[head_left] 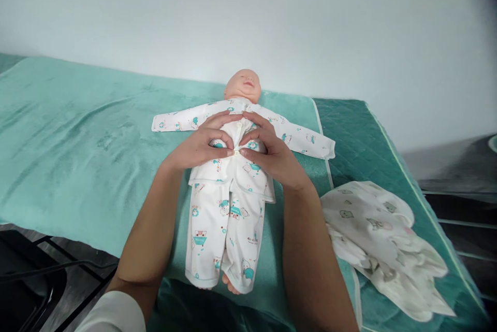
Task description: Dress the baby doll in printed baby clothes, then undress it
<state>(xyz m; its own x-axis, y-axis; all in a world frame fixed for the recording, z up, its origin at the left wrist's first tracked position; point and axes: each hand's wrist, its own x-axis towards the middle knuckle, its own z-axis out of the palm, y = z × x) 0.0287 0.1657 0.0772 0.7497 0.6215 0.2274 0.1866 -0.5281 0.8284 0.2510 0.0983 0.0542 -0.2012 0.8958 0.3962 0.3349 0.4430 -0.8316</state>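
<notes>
A baby doll (244,83) lies on its back, its head toward the wall. It wears a white printed jacket (209,170) with long sleeves stretched out to both sides, and matching trousers (209,228); toes of one foot show below a trouser leg. Over the jacket's front opening, my left hand (205,140) pinches the left edge near a button. Opposite it, my right hand (267,148) pinches the right edge at the same height. Thumbs and fingertips of both hands nearly meet at the middle of the chest. Whether that button is fastened, I cannot tell.
A light green blanket (77,140) covers the bed, with a darker quilted cover (349,140) at the right. On it lies a crumpled white printed cloth (380,239). A black chair (27,280) stands at lower left. The white wall (248,16) rises behind.
</notes>
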